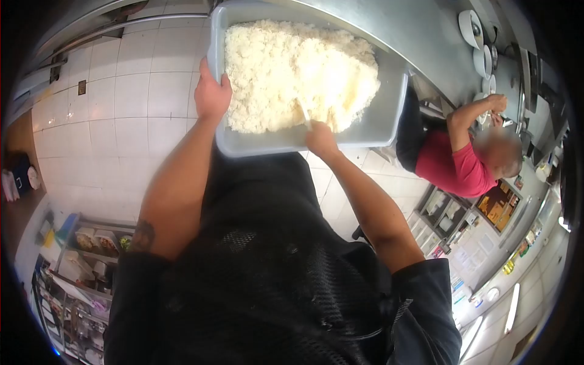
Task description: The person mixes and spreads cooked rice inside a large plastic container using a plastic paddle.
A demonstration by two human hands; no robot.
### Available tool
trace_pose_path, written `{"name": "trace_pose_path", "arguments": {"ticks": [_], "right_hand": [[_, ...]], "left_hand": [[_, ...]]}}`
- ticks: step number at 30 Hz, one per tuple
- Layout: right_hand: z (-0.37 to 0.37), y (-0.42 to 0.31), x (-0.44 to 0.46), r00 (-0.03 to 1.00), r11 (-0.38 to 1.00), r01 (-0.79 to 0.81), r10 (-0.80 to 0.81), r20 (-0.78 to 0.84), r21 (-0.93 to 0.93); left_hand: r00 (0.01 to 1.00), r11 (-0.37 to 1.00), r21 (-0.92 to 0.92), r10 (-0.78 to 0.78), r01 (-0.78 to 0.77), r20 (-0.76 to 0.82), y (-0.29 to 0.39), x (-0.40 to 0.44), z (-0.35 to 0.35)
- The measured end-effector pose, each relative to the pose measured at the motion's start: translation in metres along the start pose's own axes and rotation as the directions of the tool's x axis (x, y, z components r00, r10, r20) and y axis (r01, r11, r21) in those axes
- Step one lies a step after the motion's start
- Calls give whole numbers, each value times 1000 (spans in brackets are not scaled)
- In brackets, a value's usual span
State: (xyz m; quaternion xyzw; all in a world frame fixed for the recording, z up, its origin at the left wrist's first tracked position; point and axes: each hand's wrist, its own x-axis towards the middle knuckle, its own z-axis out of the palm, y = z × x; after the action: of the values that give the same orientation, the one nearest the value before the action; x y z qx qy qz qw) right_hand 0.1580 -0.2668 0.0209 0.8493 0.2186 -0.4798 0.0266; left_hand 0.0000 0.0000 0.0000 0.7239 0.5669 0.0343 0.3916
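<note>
A large translucent plastic tub (392, 115) holds a wide heap of cooked white rice (292, 73). My left hand (213, 94) grips the tub's left rim, with the thumb on the inner side and the fingers over the outside. Near the tub's front edge, my right hand (321, 140) is closed around the handle of a white utensil (305, 113). The far end of that utensil is sunk in the rice, so its kind cannot be made out.
A steel counter (420, 36) runs behind the tub, with white bowls (469, 29) toward the right. Another person in a red shirt (456, 161) works there. Shelves with food containers (91, 243) stand at lower left; white tiles (134, 103) cover the floor.
</note>
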Motion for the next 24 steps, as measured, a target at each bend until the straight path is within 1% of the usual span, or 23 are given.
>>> {"name": "trace_pose_path", "arguments": {"ticks": [2, 3, 5, 7, 8, 10, 11, 12, 13, 14, 15, 17, 18, 19, 20, 22, 23, 24], "right_hand": [[2, 19, -29, 998, 998, 63, -63, -30, 7], [-35, -1, 26, 965, 988, 154, -149, -214, 5], [-53, 12, -24, 984, 938, 155, -173, -32, -309], [-82, 33, -59, 949, 818, 255, -314, -29, -516], [-93, 37, -74, 952, 820, 247, -306, -31, -516], [-109, 44, -96, 967, 911, 171, -229, -116, -375], [-113, 50, -92, 968, 909, 170, -227, -109, -381], [-115, 55, -82, 976, 964, 179, -198, -85, -195], [-118, 44, -77, 984, 985, 172, -172, -54, 2], [-119, 30, -68, 993, 985, -117, 112, 48, 127], [-122, 17, -55, 993, 986, -108, 101, 58, 124], [-123, 2, -26, 983, 985, -132, 116, 146, 109], [-116, 5, 0, 981, 984, -137, 119, 154, 114], [-99, 19, 30, 994, 998, 65, -63, 90, -18], [-82, 32, 48, 967, 952, 256, -252, 47, -166], [-40, 17, 55, 993, 978, 75, -91, -75, -193], [-28, 10, 45, 993, 991, -10, -6, -117, -133], [-14, 19, 34, 984, 994, -4, -15, -176, -107]], "left_hand": [[997, 998, 39, -47, 44, 62, 1, -21, -5], [993, 995, -21, 99, -101, -70, 23, 40, 0], [994, 995, -16, 93, -94, -58, 5, 18, 2], [994, 996, -14, 91, -92, -63, 5, 13, 3], [995, 997, -7, 77, -77, -63, 5, 10, 4], [998, 998, -10, 61, -61, -33, 4, 7, 3], [999, 999, -12, 50, -50, -22, 2, 8, 2], [999, 999, -9, 38, -38, -23, 3, 8, 0], [998, 999, -13, 50, -50, -29, 5, 6, -1], [997, 998, -17, 64, -64, -38, 7, 5, -2], [997, 998, -9, 54, -55, -46, 7, 7, -1], [998, 999, -2, 43, -43, -40, 3, 7, 2], [999, 999, 6, 41, -41, -33, 3, 7, 2], [998, 999, 23, 40, -39, -44, 5, 6, 1], [998, 999, 33, 40, -38, -58, 9, 6, 1], [996, 998, 33, 52, -50, -74, 9, 9, 4], [995, 998, 40, 60, -57, -80, 7, 9, 4], [994, 997, 34, 70, -68, -80, 6, 6, 4]]}}
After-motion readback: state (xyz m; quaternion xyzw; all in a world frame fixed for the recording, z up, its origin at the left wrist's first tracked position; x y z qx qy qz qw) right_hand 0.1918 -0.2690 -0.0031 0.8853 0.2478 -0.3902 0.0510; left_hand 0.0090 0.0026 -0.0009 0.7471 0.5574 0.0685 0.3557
